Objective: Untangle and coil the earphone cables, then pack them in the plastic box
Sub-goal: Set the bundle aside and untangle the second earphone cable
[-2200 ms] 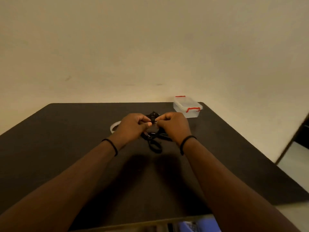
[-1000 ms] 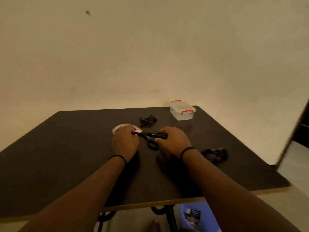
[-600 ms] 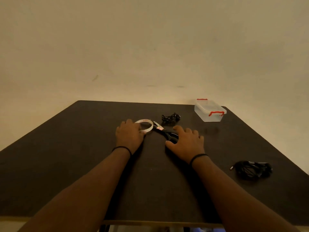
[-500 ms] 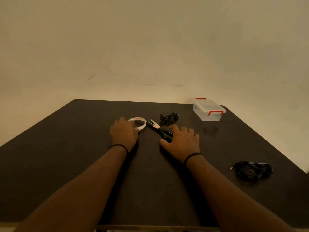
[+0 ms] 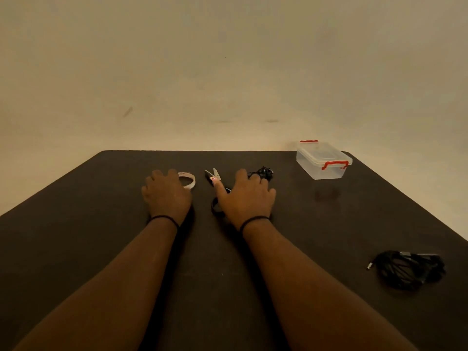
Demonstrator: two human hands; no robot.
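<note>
Palms down at frame centre, my left hand (image 5: pixel 166 196) and right hand (image 5: pixel 247 198) lie flat, fingers spread, seemingly holding nothing; tangled earphone cables (image 5: pixel 409 269) sit lower right, closed plastic box (image 5: pixel 323 159) upper right on the worktop (image 5: pixel 76 224)

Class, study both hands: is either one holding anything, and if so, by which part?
Nothing is held. The left hand lies flat beside the tape roll; the right hand lies flat, fingers spread, over the scissors handles.
</note>
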